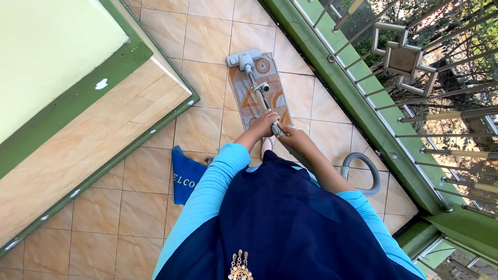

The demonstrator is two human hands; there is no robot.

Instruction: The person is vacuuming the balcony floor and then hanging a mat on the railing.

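Left hand (263,124) and right hand (291,137) both closed around grey metal vacuum wand (258,90). Grey floor nozzle (243,58) rests on far end of patterned beige-orange rug (270,85), on tiled balcony floor (207,36) near green railing edge (358,88). Blue doormat (185,176) near left sleeve.

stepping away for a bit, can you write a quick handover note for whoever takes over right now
Left hand: closed on the vacuum wand, upper grip.
Right hand: closed on the wand handle just below it.
Vacuum head: on the far end of the small patterned rug, which lies flat on the tiled floor beside the green railing.
Grey hose: loops at the person's right side.
Blue mat: on the tiles at their left, untouched.
Done: cannot tell how much rug is covered.
Left: blue mat, tiles, judging by position.
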